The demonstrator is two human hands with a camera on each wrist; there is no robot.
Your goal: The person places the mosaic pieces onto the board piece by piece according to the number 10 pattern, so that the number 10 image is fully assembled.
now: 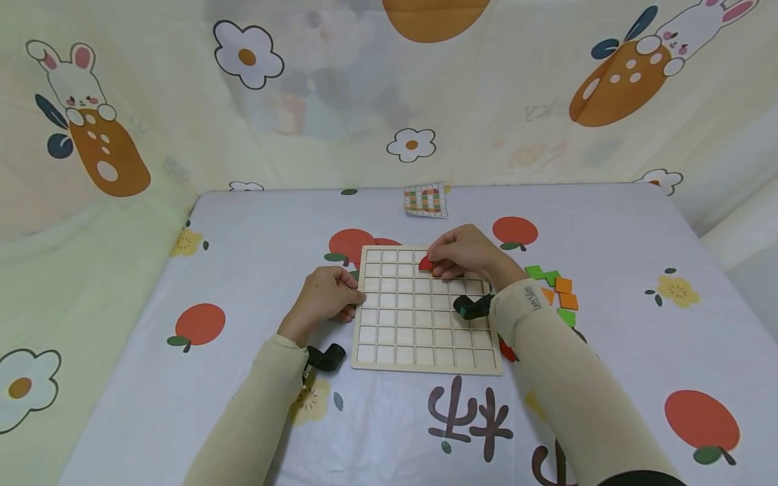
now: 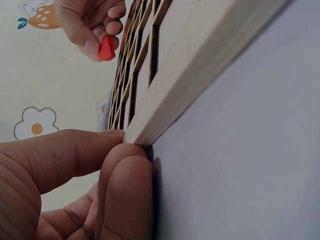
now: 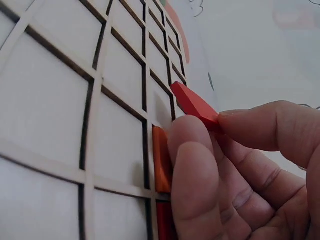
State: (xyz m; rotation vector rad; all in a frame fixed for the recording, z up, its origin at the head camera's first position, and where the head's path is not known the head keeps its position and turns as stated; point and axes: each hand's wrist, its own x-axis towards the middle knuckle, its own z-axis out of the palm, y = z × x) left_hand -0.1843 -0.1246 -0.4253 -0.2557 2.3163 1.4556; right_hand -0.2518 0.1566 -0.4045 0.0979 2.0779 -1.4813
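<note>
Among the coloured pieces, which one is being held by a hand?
The red piece pinched by the right hand; the other visible pieces sit in the board or lie beside it.

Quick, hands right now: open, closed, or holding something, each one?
Left hand: closed, pinching the edge of the wooden grid board.
Right hand: closed, holding a red piece.
</note>
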